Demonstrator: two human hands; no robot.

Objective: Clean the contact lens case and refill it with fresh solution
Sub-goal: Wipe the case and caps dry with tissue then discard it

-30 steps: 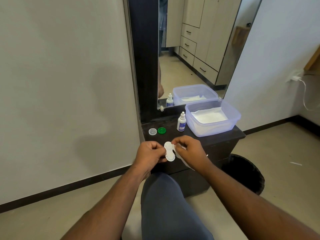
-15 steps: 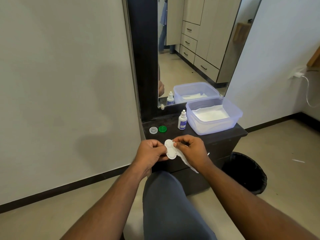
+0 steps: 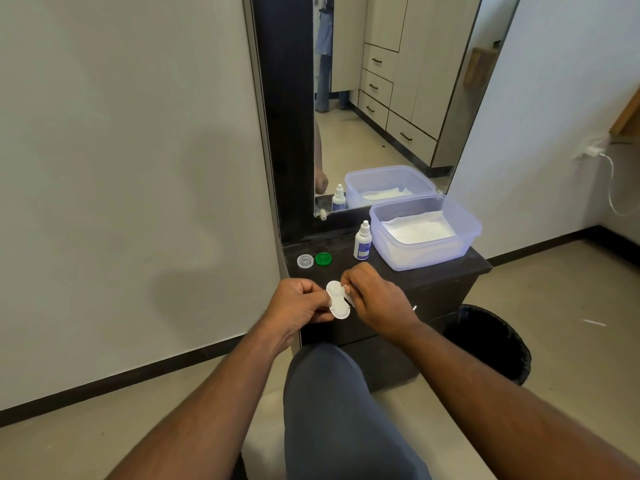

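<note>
My left hand (image 3: 298, 303) pinches the white contact lens case (image 3: 337, 301) by its left edge, in front of the dark cabinet. My right hand (image 3: 375, 299) pinches a white tissue (image 3: 349, 300) and presses it into the case's upper well. Most of the tissue is hidden under the hand. On the cabinet top (image 3: 443, 271) lie the two caps, a clear cap (image 3: 305, 261) and a green cap (image 3: 323, 259). The small white solution bottle (image 3: 362, 241) with a blue label stands upright behind them.
A pale purple plastic tub (image 3: 429, 251) with white tissues inside stands at the cabinet's right. A mirror (image 3: 391, 98) rises behind it. A black waste bin (image 3: 491, 344) stands on the floor at the right. My knee (image 3: 325, 393) is below my hands.
The tissue that hung below my right hand is now bunched under it, and my fingers have shifted on the case's upper well. The camera moved slightly.
</note>
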